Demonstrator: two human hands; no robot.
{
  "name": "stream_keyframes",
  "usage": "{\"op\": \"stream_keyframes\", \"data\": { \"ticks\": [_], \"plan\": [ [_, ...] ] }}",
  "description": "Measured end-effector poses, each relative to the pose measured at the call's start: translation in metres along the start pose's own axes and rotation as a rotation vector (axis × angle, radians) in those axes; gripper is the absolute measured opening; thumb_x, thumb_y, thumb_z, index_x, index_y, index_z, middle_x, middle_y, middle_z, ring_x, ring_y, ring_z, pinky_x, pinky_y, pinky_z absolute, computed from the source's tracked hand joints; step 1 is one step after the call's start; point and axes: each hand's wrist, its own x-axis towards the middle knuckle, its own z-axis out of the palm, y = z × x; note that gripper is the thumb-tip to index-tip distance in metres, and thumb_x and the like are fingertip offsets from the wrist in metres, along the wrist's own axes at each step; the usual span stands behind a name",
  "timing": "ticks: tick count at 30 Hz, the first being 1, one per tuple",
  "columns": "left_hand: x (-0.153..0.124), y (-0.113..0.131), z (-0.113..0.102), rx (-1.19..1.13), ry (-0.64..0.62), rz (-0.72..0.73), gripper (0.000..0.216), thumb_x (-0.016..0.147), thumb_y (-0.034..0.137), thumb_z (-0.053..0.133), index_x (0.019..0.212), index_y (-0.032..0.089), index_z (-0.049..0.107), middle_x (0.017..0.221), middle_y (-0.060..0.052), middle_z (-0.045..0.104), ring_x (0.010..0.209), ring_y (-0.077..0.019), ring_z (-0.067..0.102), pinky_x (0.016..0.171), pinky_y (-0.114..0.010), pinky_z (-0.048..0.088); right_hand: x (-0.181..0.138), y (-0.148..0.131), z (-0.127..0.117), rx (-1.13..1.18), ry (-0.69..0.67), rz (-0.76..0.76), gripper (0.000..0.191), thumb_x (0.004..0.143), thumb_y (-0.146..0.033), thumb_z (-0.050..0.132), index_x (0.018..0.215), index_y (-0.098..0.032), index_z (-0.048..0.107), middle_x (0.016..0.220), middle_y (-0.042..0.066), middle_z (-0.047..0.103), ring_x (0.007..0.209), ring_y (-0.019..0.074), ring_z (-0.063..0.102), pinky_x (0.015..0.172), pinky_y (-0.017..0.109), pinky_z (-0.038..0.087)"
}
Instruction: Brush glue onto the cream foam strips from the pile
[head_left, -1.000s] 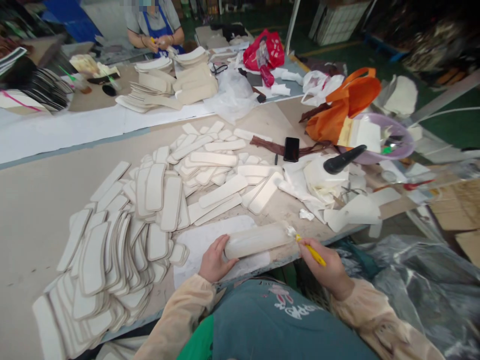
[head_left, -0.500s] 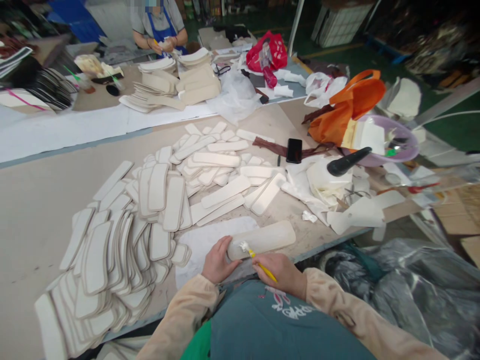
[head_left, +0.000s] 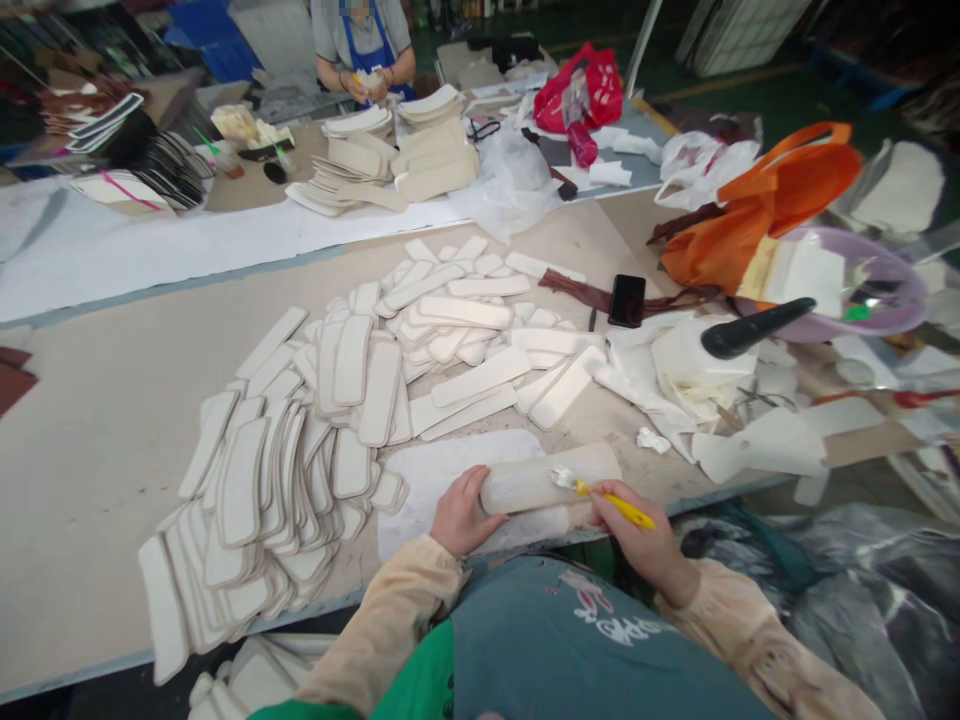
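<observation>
Steadiness counts most, to my eye: left hand (head_left: 461, 515) pinning the long cream padded strip (head_left: 550, 478) at the near edge of the tan table (head_left: 97, 440), while right hand (head_left: 637, 535), gripping the yellow-handled brush (head_left: 600, 492), should spread thinly and evenly.

Cream oblong pad (head_left: 550, 477) lies flat, yellow-handled brush (head_left: 600, 491) touching it.
</observation>
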Motion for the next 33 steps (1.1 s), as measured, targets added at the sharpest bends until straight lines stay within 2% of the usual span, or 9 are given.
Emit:
{"op": "stream_keyframes", "data": {
  "ticks": [2, 6, 9, 11, 17, 23, 25, 30, 33],
  "plan": [
    [0.000, -0.001, 0.000, -0.002, -0.003, -0.001, 0.075, 0.067, 0.047, 0.068, 0.130, 0.020, 0.039, 0.129, -0.012, 0.049, 0.120, -0.0261, 0.047, 0.101, -0.045, 0.041, -0.002, -0.007, 0.006, 0.054, -0.091, -0.001, 0.027, 0.085, -0.047, 0.048, 0.086, -0.020, 0.056, 0.064, -0.002, 0.059, 0.058, 0.0133, 0.056, 0.058, 0.025, 0.048],
    [0.002, 0.000, -0.002, 0.007, -0.025, -0.012, 0.076, 0.066, 0.049, 0.069, 0.129, 0.019, 0.039, 0.128, -0.012, 0.050, 0.119, -0.0263, 0.048, 0.100, -0.045, 0.042, 0.006, -0.019, 0.041, 0.144, -0.352, -0.024, 0.025, 0.085, -0.043, 0.047, 0.089, -0.020, 0.057, 0.067, -0.002, 0.062, 0.059, 0.0121, 0.058, 0.060, 0.024, 0.048],
    [0.003, 0.002, -0.003, 0.019, -0.029, -0.012, 0.075, 0.066, 0.048, 0.069, 0.128, 0.018, 0.039, 0.127, -0.013, 0.050, 0.118, -0.0262, 0.048, 0.100, -0.044, 0.043, 0.014, -0.017, 0.055, 0.112, -0.391, -0.052, 0.024, 0.084, -0.042, 0.049, 0.086, -0.020, 0.058, 0.065, -0.002, 0.062, 0.058, 0.0116, 0.058, 0.060, 0.024, 0.048],
    [0.003, 0.003, -0.003, 0.029, -0.022, -0.016, 0.074, 0.067, 0.047, 0.069, 0.128, 0.018, 0.039, 0.127, -0.013, 0.050, 0.118, -0.0261, 0.048, 0.101, -0.045, 0.042, 0.015, -0.009, 0.048, 0.090, -0.337, -0.052, 0.024, 0.083, -0.041, 0.049, 0.085, -0.019, 0.059, 0.064, -0.002, 0.062, 0.058, 0.0118, 0.058, 0.060, 0.024, 0.048],
    [0.003, 0.003, -0.001, 0.033, -0.011, -0.010, 0.070, 0.070, 0.047, 0.066, 0.128, 0.020, 0.039, 0.127, -0.012, 0.051, 0.119, -0.0262, 0.049, 0.101, -0.045, 0.042, 0.003, 0.005, 0.001, 0.075, -0.080, 0.008, 0.025, 0.084, -0.043, 0.048, 0.084, -0.020, 0.057, 0.062, -0.002, 0.059, 0.057, 0.0129, 0.056, 0.058, 0.025, 0.048],
    [0.004, 0.000, -0.001, 0.075, -0.005, 0.025, 0.068, 0.072, 0.046, 0.065, 0.128, 0.021, 0.037, 0.125, -0.012, 0.052, 0.116, -0.0260, 0.051, 0.098, -0.043, 0.045, 0.012, -0.002, 0.025, 0.221, -0.158, -0.013, 0.025, 0.084, -0.044, 0.049, 0.087, -0.020, 0.057, 0.064, -0.002, 0.061, 0.059, 0.0118, 0.058, 0.059, 0.024, 0.050],
    [0.004, -0.001, -0.001, 0.093, -0.005, 0.031, 0.068, 0.072, 0.045, 0.065, 0.129, 0.021, 0.036, 0.125, -0.012, 0.052, 0.116, -0.0260, 0.051, 0.097, -0.043, 0.046, 0.017, 0.003, 0.025, 0.225, -0.124, -0.007, 0.026, 0.083, -0.044, 0.050, 0.087, -0.020, 0.058, 0.063, -0.002, 0.061, 0.058, 0.0118, 0.058, 0.060, 0.024, 0.050],
    [0.004, -0.001, 0.001, 0.117, -0.002, 0.022, 0.067, 0.072, 0.043, 0.065, 0.128, 0.020, 0.037, 0.124, -0.012, 0.053, 0.117, -0.0258, 0.050, 0.099, -0.042, 0.045, 0.016, 0.026, -0.024, 0.156, 0.137, 0.021, 0.028, 0.083, -0.046, 0.051, 0.089, -0.020, 0.058, 0.063, -0.002, 0.060, 0.057, 0.0131, 0.057, 0.059, 0.026, 0.050],
    [0.005, -0.001, 0.000, 0.110, -0.007, 0.022, 0.067, 0.072, 0.042, 0.065, 0.128, 0.020, 0.037, 0.124, -0.011, 0.052, 0.116, -0.0256, 0.051, 0.098, -0.042, 0.045, 0.007, 0.032, -0.051, 0.009, 0.286, -0.017, 0.028, 0.085, -0.046, 0.048, 0.091, -0.020, 0.058, 0.064, 0.000, 0.060, 0.058, 0.0147, 0.058, 0.059, 0.027, 0.050]
  ]
}}
